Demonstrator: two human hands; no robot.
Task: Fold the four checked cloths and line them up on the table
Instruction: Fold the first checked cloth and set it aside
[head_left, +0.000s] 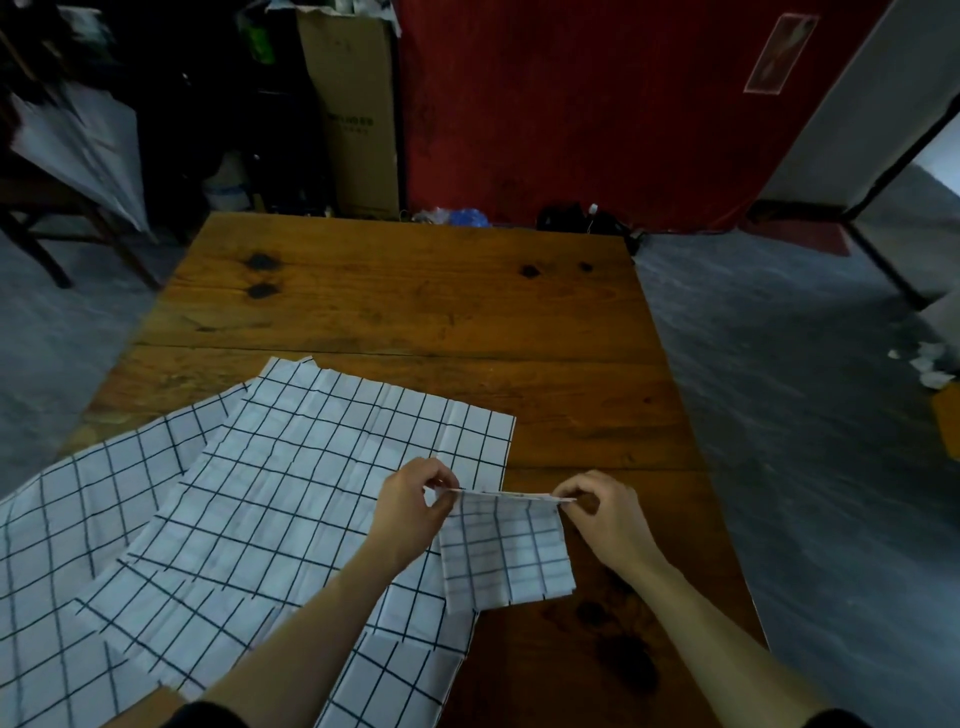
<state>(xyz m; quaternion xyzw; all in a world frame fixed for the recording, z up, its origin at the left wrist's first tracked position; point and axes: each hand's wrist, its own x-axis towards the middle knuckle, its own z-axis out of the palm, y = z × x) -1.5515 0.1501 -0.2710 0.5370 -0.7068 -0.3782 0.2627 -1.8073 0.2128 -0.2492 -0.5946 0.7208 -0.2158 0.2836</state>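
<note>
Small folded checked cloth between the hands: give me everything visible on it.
The small folded cloth is white with a thin dark grid, a thin woven-looking fabric, folded into a compact, roughly square packet of several layers. Its upper edge is lifted and stretched taut: the left hand pinches the left corner, the right hand the right. The lower part hangs toward the wooden table, its lower left corner overlapping the unfolded cloths. Whether it touches the table is unclear.

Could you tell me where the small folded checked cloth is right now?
The folded cloth hangs low in the head view, pinched at its top corners by the left hand and right hand, beside the spread cloths.
</note>
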